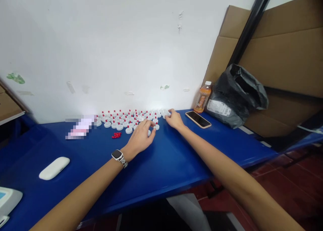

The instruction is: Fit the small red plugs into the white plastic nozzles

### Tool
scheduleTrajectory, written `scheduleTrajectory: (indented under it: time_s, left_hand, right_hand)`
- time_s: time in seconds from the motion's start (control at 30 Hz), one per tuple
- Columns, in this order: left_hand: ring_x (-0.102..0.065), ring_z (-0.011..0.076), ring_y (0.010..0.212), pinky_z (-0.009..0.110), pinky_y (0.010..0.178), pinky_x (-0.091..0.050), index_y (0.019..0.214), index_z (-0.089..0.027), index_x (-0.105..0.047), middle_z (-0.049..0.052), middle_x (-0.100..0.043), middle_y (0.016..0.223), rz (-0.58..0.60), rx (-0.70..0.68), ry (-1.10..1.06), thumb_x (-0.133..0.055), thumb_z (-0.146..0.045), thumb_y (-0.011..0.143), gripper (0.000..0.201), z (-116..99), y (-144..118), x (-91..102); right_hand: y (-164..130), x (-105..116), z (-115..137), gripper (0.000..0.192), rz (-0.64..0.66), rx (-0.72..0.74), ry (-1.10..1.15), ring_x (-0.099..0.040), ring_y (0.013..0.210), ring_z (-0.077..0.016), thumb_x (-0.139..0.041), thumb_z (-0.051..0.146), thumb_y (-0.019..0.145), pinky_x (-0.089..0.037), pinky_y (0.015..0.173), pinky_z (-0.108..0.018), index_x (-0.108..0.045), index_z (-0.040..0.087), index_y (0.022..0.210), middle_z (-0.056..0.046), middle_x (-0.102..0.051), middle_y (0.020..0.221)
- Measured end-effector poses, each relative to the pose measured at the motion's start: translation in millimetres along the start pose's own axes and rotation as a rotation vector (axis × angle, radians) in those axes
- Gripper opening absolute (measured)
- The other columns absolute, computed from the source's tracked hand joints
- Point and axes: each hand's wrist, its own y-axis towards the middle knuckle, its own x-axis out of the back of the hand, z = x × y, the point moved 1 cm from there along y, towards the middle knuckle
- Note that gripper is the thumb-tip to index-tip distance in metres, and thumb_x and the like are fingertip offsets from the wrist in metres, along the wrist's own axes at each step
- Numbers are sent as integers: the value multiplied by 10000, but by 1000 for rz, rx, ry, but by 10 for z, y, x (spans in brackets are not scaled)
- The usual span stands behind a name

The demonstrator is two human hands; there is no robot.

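Many small round white caps [119,127] stand in a cluster by the wall, most with a red tip on top. My left hand [141,136], wearing a watch [117,154], reaches over the front of the cluster. Its thumb and fingers are curved and apart, close to a red-tipped cap [156,127]; another white cap shows partly beneath the palm. At the right end of the cluster, the fingertips of my right hand [174,119] close on a white cap [166,114], partly hidden by the fingers. A little pile of loose red tips [116,135] lies in front of the caps.
Right of my right hand lie a phone [198,119], an orange drink bottle [202,97] and a black plastic bag [228,100]. On the left are a white case [54,168], a blurred-out paper [82,126] and a white device [10,199]. The wall [101,49] bounds the blue table [174,163].
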Motion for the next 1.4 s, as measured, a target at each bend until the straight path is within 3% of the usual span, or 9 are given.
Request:
scheduleTrajectory:
  time_s: [0.13,0.3,0.47,0.63,0.77,1.0,1.17,1.27,1.4]
  left_hand:
    - [-598,241,1013,407,926,-480,1036,-210,-568,78,-613,1096,1,-33,12,-459,-281,977,143,-94,81,-87]
    - [-595,230,1016,396,934,-479,1032,-211,-561,72,-613,1107,-18,-5,-12,-466,-278,978,128,-45,21,-38]
    - [-594,220,1009,383,914,-491,1160,-210,-525,81,-583,1157,-73,31,-15,-500,-329,978,220,18,-96,91]
    - [-597,212,989,379,892,-500,1361,-203,-407,107,-555,1250,-117,55,-34,-576,-395,954,481,90,-250,255]
    - [-597,222,1016,383,907,-488,1291,-211,-460,94,-599,1195,-48,27,-48,-500,-382,1000,340,206,-463,400]
    - [-597,219,885,357,776,-467,1068,-210,-529,70,-617,998,57,108,32,-411,-429,1021,252,541,-717,710]
    - [-552,182,667,312,652,-418,987,-207,-501,0,-573,764,-32,332,-20,-429,-465,999,268,880,-805,1001]
    - [-562,179,664,306,663,-420,980,-209,-482,-7,-576,761,-73,396,-60,-428,-444,995,242,943,-841,1041]
    - [-613,191,756,317,734,-449,979,-213,-459,19,-624,860,-86,357,-105,-408,-428,1004,222,878,-853,954]
  right_hand:
    - [39,-161,-39,285,8,-60,-44,-684,916,-256,-592,295,882,-485,792,-340,-632,207,1150,-115,-736,977]
    - [-33,-157,33,88,-3,-3,-8,-665,834,-229,-587,256,865,-471,749,-318,-646,224,922,-69,-728,867]
    - [-259,12,273,103,-73,164,371,-568,629,-163,-600,321,837,-437,659,-291,-592,218,839,13,-603,655]
    - [-741,-70,729,246,157,277,784,-530,600,-134,-650,450,830,-422,593,-266,-574,216,838,26,-571,650]
    - [-997,-260,992,243,250,278,840,-554,643,-130,-683,424,817,-437,624,-265,-597,198,822,14,-608,698]
    - [-1030,-443,1197,229,271,359,677,-558,659,-133,-583,399,908,-421,633,-266,-623,193,817,3,-634,717]
    - [-939,-554,1265,84,311,551,312,-569,688,-134,-580,214,883,-401,675,-271,-645,186,838,-10,-677,780]
    - [-1002,-626,1353,67,385,642,181,-545,664,-131,-610,235,885,-374,659,-270,-643,182,862,-11,-657,771]
    - [-1269,-648,1477,225,510,851,117,-519,655,-137,-637,412,920,-376,713,-285,-604,193,954,20,-585,708]
